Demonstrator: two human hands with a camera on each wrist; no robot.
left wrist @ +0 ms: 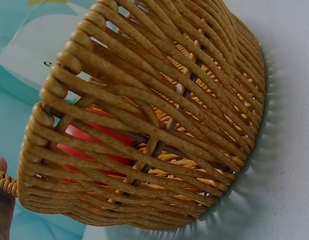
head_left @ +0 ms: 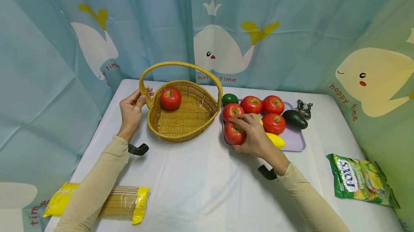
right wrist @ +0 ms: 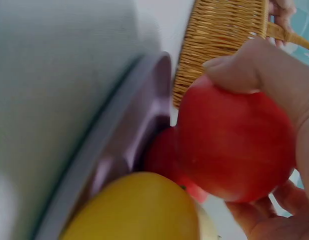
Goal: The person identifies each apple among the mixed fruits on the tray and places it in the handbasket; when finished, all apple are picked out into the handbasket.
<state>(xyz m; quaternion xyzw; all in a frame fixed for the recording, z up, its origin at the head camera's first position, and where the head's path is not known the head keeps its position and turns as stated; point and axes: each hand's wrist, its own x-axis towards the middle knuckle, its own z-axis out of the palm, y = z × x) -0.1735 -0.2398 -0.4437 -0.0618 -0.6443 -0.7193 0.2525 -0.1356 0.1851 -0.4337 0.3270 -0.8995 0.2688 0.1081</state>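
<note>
My left hand (head_left: 131, 111) grips the left foot of the handle on a wicker basket (head_left: 184, 138). One red apple (head_left: 170, 99) lies inside the basket at its back left; the left wrist view shows it as red through the weave. Over the front left of a lilac tray (head_left: 295, 145), my right hand (head_left: 253, 135) holds another red apple (right wrist: 234, 140), thumb on one side and fingers on the other. Several more red apples (head_left: 273, 105) lie on the tray, with a yellow fruit (right wrist: 139, 210) close to my right hand.
A dark green avocado (head_left: 295, 119) lies at the tray's right, a smaller green fruit (head_left: 230, 98) at its back left. Behind is a small dark packet (head_left: 304, 109). A green candy bag (head_left: 360, 180) lies far right, a pasta pack (head_left: 119, 203) under my left forearm. Curtains enclose the table.
</note>
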